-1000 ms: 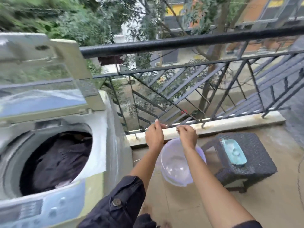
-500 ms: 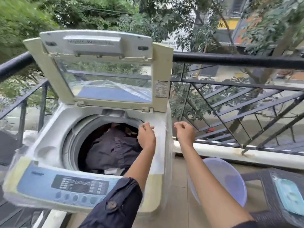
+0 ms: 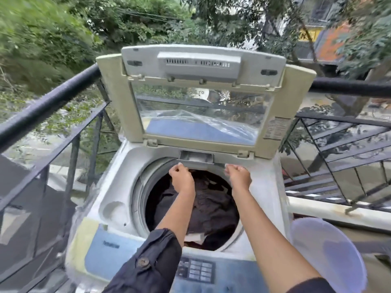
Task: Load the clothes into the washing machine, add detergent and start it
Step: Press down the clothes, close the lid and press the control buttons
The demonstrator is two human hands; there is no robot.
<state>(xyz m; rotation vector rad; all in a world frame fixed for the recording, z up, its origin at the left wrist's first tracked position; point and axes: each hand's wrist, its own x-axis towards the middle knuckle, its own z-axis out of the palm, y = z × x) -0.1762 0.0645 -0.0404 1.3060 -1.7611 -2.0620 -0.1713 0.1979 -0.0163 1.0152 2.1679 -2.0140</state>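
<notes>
A top-loading washing machine (image 3: 118,187) stands with its lid (image 3: 211,115) raised upright. Dark clothes (image 3: 211,208) fill the drum. At the back rim, a grey detergent drawer (image 3: 195,158) sits slightly pulled out. My left hand (image 3: 183,179) has curled fingers at the drawer's left front corner. At the right front corner my right hand (image 3: 239,178), with a ring on one finger, is curled the same way. Both forearms reach across the drum. The control panel (image 3: 196,269) lies at the near edge, partly hidden by my left sleeve.
A pale translucent basin (image 3: 330,256) sits low on the right beside the machine. A black metal balcony railing (image 3: 53,96) runs close behind and to both sides. Trees and buildings lie beyond it.
My view swung left from the basin and stool to the machine. Both hands moved from above the basin, across the drum, to the detergent drawer at the back rim.
</notes>
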